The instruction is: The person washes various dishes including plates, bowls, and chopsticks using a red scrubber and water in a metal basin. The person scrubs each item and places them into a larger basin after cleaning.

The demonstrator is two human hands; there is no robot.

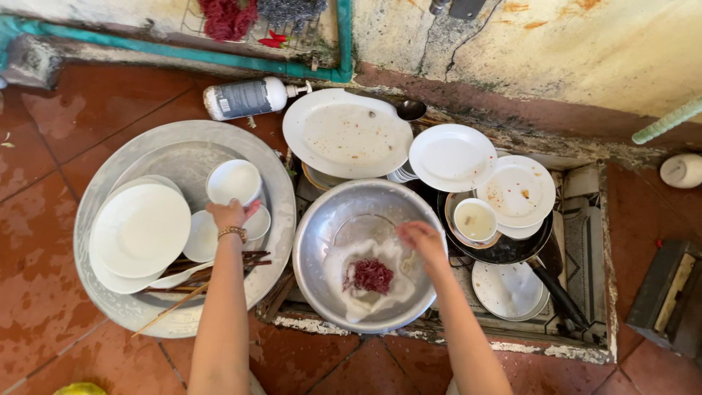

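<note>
— What's closest below the head camera?
— Two bare forearms. The left hand (pixel 231 214) grips a small white bowl (pixel 234 182) over the big metal tray (pixel 274 241).
— The right?
— The right hand (pixel 422 241), fingers curled loosely and holding nothing, dips into the soapy steel basin (pixel 314 241), beside the red scrubber (pixel 373 276).

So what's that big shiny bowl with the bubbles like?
The metal bowl is round, wide and silvery, probably steel. It sits upright over the sunken floor drain, between the big metal tray and the dirty plates. White foam lies in its bottom with a dark red scrubber on it. The right hand reaches inside.
</note>
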